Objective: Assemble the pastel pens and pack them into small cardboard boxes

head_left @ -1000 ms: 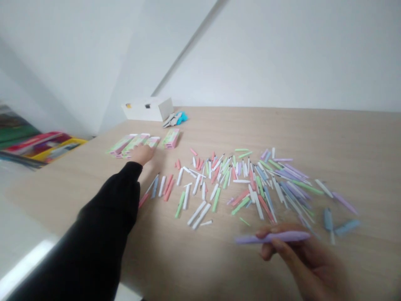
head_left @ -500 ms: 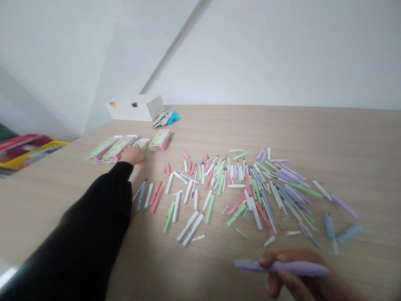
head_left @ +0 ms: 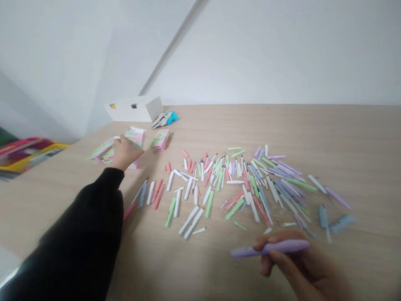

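Right now your R hand (head_left: 308, 267) has its thumb and fingers (head_left: 283, 258) pinching a purple pen (head_left: 290, 246) round mid-barrel, over the near part of the surface (head_left: 181, 271). Pen's prob. light, stiff plastic, maybe a bit slippery, not esp. fragile; the thick part of the barrel, approx. where you've got it, looks the best hold. Its long axis runs L–R across the view, nearly level, narrow end pointing L and a touch lower, fat end to the R by your palm. Your L hand (head_left: 127, 152) is at a pink-and-green box (head_left: 136, 136); its fingertips are hidden, so can't tell if they're gripping or just touching. Beyond the pen: loose pens & caps (head_left: 219, 175), mixed colours, pointing all ways. Farther back, a white box (head_left: 131, 113) w/ a grey-and-blue bundle (head_left: 166, 119) beside it.
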Demonstrator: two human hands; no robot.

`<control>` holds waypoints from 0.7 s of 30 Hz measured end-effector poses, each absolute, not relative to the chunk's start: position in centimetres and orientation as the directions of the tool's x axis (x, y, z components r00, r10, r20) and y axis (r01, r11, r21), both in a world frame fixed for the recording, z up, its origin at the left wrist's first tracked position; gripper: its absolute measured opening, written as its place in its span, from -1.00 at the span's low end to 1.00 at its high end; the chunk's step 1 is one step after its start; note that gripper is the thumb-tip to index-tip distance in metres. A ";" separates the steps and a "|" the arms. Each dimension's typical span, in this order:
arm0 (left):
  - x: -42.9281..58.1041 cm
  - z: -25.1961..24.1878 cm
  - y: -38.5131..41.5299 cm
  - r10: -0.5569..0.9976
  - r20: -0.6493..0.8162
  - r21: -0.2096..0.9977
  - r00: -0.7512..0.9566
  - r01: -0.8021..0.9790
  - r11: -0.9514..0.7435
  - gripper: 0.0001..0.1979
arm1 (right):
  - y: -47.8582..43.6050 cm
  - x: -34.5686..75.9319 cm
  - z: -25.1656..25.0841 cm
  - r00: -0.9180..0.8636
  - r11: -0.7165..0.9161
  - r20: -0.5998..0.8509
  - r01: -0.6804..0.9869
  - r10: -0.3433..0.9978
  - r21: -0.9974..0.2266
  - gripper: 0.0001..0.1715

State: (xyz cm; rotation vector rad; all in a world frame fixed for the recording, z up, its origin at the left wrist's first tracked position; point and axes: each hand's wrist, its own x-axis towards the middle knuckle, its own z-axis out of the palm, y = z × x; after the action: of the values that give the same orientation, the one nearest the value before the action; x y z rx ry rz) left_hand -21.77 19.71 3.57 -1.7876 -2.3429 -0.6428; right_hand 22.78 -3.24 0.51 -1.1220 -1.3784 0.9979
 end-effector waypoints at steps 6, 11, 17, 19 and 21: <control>-17.8 5.2 9.3 0.854 0.509 0.334 -0.105 0.939 -0.083 -0.39 | -2.1 23.5 2.9 0.031 0.408 0.412 0.098 0.911 -0.908 -0.95; -12.3 3.0 1.7 0.856 0.503 0.404 0.122 0.842 -0.357 -0.33 | -3.2 22.3 8.6 0.110 0.560 0.562 0.048 0.820 -0.827 -0.95; -7.0 0.9 -2.1 0.789 0.558 0.364 0.257 0.778 -0.511 -0.24 | -3.9 18.0 13.2 0.027 0.716 0.715 -0.055 0.698 -0.696 -0.87; -5.8 0.8 -2.7 0.781 0.567 0.375 0.262 0.762 -0.528 -0.22 | -3.6 17.1 13.2 -0.063 0.734 0.736 -0.053 0.674 -0.677 -0.85; -5.1 0.8 -3.3 0.782 0.565 0.385 0.263 0.754 -0.532 -0.21 | -3.4 16.8 12.8 -0.134 0.725 0.719 -0.009 0.682 -0.689 -0.89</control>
State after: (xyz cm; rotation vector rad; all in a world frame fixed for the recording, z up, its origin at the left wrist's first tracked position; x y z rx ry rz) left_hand -5.06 -3.31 0.85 -2.5272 -1.5370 -1.1675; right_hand 16.79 -3.38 12.79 -0.5554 -1.6107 0.6510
